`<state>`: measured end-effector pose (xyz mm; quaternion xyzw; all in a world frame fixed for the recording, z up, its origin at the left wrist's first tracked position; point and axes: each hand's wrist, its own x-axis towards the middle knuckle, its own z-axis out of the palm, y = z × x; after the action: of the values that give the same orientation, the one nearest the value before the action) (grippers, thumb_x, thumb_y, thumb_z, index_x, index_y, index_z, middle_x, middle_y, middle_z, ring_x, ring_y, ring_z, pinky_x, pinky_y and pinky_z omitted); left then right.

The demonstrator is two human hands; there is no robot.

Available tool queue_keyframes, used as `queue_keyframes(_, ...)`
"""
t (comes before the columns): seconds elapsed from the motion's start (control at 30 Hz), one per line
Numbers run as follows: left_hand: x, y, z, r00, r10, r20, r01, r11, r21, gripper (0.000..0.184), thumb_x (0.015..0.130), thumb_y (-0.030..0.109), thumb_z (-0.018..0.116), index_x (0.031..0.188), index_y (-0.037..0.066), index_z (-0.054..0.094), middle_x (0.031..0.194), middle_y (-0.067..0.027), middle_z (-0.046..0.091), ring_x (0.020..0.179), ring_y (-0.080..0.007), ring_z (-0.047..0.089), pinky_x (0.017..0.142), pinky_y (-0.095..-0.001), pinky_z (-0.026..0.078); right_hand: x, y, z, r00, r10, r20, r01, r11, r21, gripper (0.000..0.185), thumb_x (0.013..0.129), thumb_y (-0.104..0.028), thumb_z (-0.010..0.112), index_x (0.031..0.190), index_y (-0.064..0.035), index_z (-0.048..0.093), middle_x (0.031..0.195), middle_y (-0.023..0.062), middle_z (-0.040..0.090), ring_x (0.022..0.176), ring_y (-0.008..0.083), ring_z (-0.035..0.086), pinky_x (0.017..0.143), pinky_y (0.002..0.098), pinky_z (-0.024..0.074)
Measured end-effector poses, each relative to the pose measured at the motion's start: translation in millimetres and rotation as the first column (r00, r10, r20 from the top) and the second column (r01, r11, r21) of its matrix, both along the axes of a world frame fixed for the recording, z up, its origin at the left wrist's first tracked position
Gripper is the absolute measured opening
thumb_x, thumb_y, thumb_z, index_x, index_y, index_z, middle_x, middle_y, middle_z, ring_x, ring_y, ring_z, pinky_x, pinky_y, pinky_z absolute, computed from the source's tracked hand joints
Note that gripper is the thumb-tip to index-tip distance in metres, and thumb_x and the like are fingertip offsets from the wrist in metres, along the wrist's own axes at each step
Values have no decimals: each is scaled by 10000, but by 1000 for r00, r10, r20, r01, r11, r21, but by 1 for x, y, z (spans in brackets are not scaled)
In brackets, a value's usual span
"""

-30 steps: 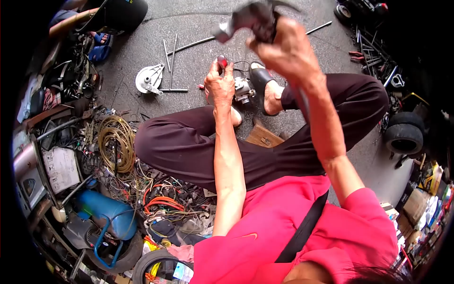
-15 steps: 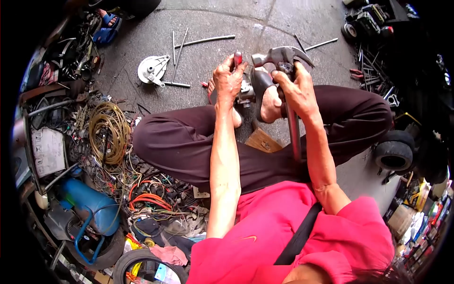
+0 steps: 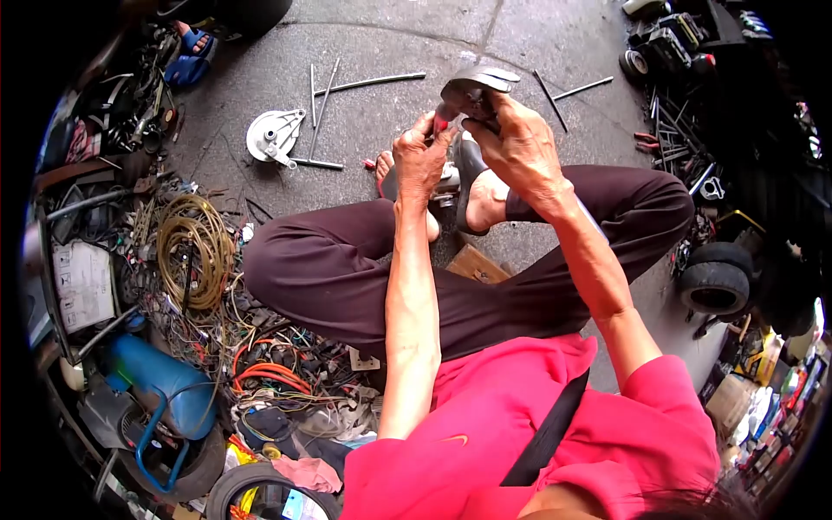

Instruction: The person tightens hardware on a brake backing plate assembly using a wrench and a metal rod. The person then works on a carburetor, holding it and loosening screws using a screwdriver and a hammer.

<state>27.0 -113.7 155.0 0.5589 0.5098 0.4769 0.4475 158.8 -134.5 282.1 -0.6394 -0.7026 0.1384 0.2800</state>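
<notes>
My left hand [image 3: 421, 166] is closed around an upright tool with a red handle [image 3: 443, 118]; its lower end is hidden, so its exact kind does not show. My right hand [image 3: 525, 149] grips a claw hammer [image 3: 476, 81] close to its head. The hammer head is right at the top of the red handle, apparently touching it. Below my hands, between my feet, sits a metal part [image 3: 448, 182], mostly covered by my left hand and the shoe.
A wooden block [image 3: 477, 263] lies between my legs. Beyond my left knee are a round metal brake plate [image 3: 272, 137] and several metal rods [image 3: 373, 81]. Coiled hose [image 3: 192, 251], tangled wires and a blue tank [image 3: 169, 386] crowd the left; small tyres [image 3: 716, 286] stand right.
The hammer head has swung up and left onto the red handle, carried by my right hand. My left hand stays around the red-handled tool. The whole view has shifted slightly.
</notes>
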Motion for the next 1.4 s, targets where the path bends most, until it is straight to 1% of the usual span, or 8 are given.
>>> queue_keyframes(0.3, 4, 2, 4, 998, 21, -53, -20, 999, 35, 279, 779, 137, 733, 1016, 16, 650, 771, -135, 669, 677, -146, 626, 625, -296, 485, -7, 15, 67, 983, -4, -183, 66, 942, 330, 287, 799, -158, 704, 1042, -47, 600, 819, 142, 660, 669, 246, 645, 633, 342, 512)
queue_keyframes(0.37, 0, 1, 7, 994, -15, -104, 17, 1000, 12, 262, 799, 143, 726, 1015, 14, 650, 805, -67, 694, 704, -66, 570, 649, -264, 480, -3, 15, 33, 984, -68, 165, 67, 998, 12, 279, 804, -182, 685, 1024, -50, 576, 770, 177, 643, 678, 353, 630, 578, 422, 487)
queue_keyframes(0.53, 4, 1, 14, 993, 16, -115, -15, 1000, 8, 301, 756, 136, 738, 1027, 40, 650, 714, -148, 640, 586, -161, 595, 578, -310, 473, 9, 16, 3, 999, 9, 31, -8, 999, -43, 319, 816, -175, 624, 1076, -46, 493, 765, 195, 618, 686, 400, 614, 606, 480, 479)
queue_keyframes(0.87, 6, -7, 20, 996, 45, -74, -44, 999, 14, 309, 761, 212, 746, 1022, 71, 659, 807, -111, 696, 719, -210, 684, 628, -298, 497, 2, 19, 72, 992, -71, -104, 102, 937, 333, 302, 795, -75, 720, 1072, -28, 609, 831, 96, 675, 669, 109, 607, 614, 265, 498)
queue_keyframes(0.97, 2, -5, 29, 988, -27, -153, 22, 999, -34, 274, 774, 197, 729, 1003, 67, 655, 806, -114, 696, 733, -215, 687, 632, -304, 498, -8, 16, 26, 937, -30, 348, 120, 963, -240, 235, 817, -119, 651, 1023, -42, 568, 806, 183, 644, 720, 348, 647, 612, 420, 500)
queue_keyframes(1.03, 6, -3, 13, 999, 17, -35, -16, 999, 37, 239, 778, 164, 731, 957, 32, 645, 691, -123, 639, 571, -131, 574, 550, -310, 453, -6, 16, 3, 999, -24, 30, 25, 999, -36, 288, 815, -136, 627, 1078, -55, 543, 832, 207, 637, 760, 411, 617, 626, 480, 480)
queue_keyframes(1.2, 4, -7, 21, 994, 18, -106, -23, 999, -46, 301, 770, 199, 748, 1026, 65, 667, 792, -107, 695, 686, -132, 647, 624, -294, 484, -2, 19, 31, 996, -48, 75, 47, 999, 12, 315, 782, -151, 691, 1063, -70, 575, 817, 195, 640, 753, 386, 626, 631, 425, 497)
queue_keyframes(1.4, 4, -6, 14, 997, 46, -55, -46, 999, 4, 313, 769, 125, 742, 1051, 21, 654, 733, -98, 676, 629, -104, 603, 590, -281, 486, -3, 23, 71, 993, -39, -110, 79, 918, 389, 268, 797, -127, 717, 1026, -49, 603, 832, 107, 673, 678, 145, 640, 617, 289, 506)
